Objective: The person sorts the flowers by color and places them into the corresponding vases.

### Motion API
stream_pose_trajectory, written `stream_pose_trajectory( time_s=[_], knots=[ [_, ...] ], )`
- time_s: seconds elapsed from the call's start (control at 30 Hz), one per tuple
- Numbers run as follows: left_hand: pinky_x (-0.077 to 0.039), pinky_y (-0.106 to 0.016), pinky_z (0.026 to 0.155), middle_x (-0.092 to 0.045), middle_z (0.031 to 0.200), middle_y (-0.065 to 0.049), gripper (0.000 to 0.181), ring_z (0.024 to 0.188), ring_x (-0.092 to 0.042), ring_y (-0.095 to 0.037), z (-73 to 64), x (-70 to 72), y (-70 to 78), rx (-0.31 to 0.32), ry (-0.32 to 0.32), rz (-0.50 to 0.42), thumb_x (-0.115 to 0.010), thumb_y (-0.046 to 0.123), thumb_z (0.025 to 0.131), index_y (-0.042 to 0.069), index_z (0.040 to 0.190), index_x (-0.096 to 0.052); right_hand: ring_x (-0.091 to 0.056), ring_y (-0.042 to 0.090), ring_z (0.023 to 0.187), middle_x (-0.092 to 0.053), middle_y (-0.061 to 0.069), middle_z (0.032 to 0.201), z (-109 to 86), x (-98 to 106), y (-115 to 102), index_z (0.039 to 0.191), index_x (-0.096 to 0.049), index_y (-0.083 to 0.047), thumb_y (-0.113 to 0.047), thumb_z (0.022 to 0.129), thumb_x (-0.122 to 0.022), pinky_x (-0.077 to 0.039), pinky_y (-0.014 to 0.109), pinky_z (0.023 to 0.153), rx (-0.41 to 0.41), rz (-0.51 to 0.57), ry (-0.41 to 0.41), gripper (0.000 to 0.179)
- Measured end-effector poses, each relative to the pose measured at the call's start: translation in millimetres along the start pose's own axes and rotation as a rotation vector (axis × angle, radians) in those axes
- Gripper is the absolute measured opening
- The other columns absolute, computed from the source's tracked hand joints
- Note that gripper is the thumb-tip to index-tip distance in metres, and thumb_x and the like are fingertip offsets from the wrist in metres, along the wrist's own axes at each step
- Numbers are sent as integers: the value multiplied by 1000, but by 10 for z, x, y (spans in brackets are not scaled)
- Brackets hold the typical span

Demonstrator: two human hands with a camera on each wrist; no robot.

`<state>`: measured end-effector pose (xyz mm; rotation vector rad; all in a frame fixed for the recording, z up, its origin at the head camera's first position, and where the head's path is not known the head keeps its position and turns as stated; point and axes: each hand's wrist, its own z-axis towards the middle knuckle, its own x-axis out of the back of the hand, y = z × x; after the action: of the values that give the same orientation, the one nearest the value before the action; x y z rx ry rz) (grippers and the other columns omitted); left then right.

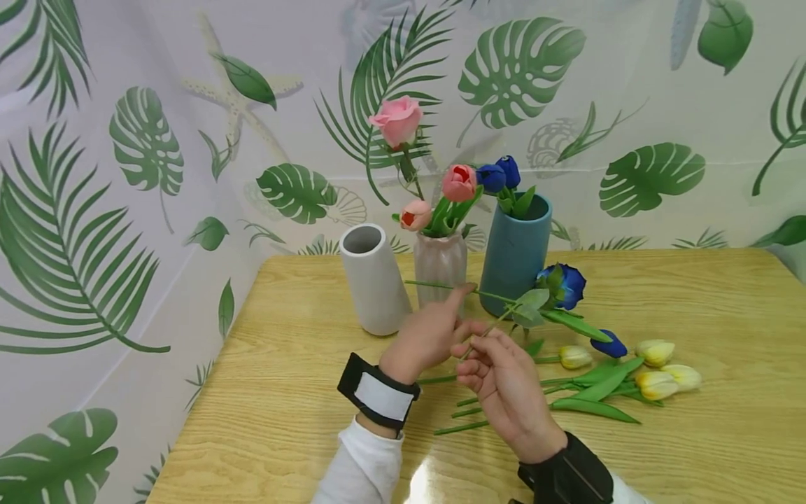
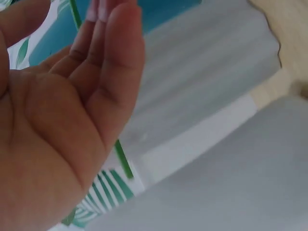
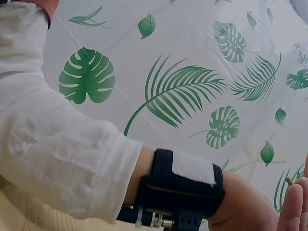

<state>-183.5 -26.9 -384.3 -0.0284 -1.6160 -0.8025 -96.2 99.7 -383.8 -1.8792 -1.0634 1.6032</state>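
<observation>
In the head view my right hand (image 1: 506, 388) pinches the stem of a blue rose (image 1: 569, 285) between thumb and fingertips, the bloom pointing right. Close beside it, my left hand (image 1: 428, 336) reaches forward with its index finger straight, the fingertip at the stem of a blue tulip (image 1: 609, 344). That stem crosses in front of the pink vase (image 1: 434, 269) and the blue vase (image 1: 513, 252). In the left wrist view the green stem (image 2: 124, 161) passes behind the fingers of the left hand (image 2: 57, 125). A stem end (image 3: 288, 181) shows by the fingertips in the right wrist view.
A white vase (image 1: 374, 287) stands left of the pink vase, which holds a pink rose (image 1: 398, 122) and pink tulips (image 1: 460, 183). Blue tulips (image 1: 491, 178) stand in the blue vase. Several yellow tulips (image 1: 656, 385) lie on the wooden table (image 1: 711, 448), right of my hands.
</observation>
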Motion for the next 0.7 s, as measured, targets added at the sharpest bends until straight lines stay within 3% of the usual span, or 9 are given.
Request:
stream_pose_trajectory(
  time_s=[0.23,0.33,0.43,0.57,0.63,0.7],
  knots=[
    [-45,-24,60,-66,84,0,18,72,-61,-14,21,-157,47,-117,-7,160,-62,9,97,16,113,-62,-62,5,59,-66,-2,82,19,14,0,117,-44,-7,-10,106,-39,-51,16,59,53,-2,-7,13],
    [-47,-23,60,-70,86,0,19,76,-65,-14,7,-212,67,-162,-11,223,-68,5,90,17,106,-67,-61,5,58,-65,-1,81,73,66,-44,121,-44,-6,-10,107,-38,-52,17,58,96,0,-4,15],
    [-48,-25,59,-72,88,0,19,78,-67,-15,2,-267,94,-154,-15,241,-71,4,87,19,101,-70,-61,6,58,-65,-2,81,134,131,-108,128,-40,-6,-12,108,-36,-52,17,58,103,6,0,21],
    [-48,-27,57,-71,88,-1,15,78,-68,-17,18,-316,121,-96,-25,209,-67,8,91,20,100,-66,-61,6,59,-66,-2,81,200,197,-160,128,-39,-9,-21,110,-34,-52,17,60,63,20,13,23],
    [-49,-26,59,-70,90,-4,16,79,-68,-18,42,-333,113,-106,-10,189,-66,9,91,16,106,-63,-61,6,59,-65,-2,83,229,222,-161,127,-41,-8,-25,110,-34,-52,18,61,59,14,30,25],
    [-50,-25,65,-68,98,-8,29,85,-67,-19,74,-345,102,-121,19,159,-68,9,89,11,117,-60,-61,6,62,-62,-3,85,257,245,-154,127,-42,-7,-27,110,-34,-52,18,62,63,3,54,27]
  ],
)
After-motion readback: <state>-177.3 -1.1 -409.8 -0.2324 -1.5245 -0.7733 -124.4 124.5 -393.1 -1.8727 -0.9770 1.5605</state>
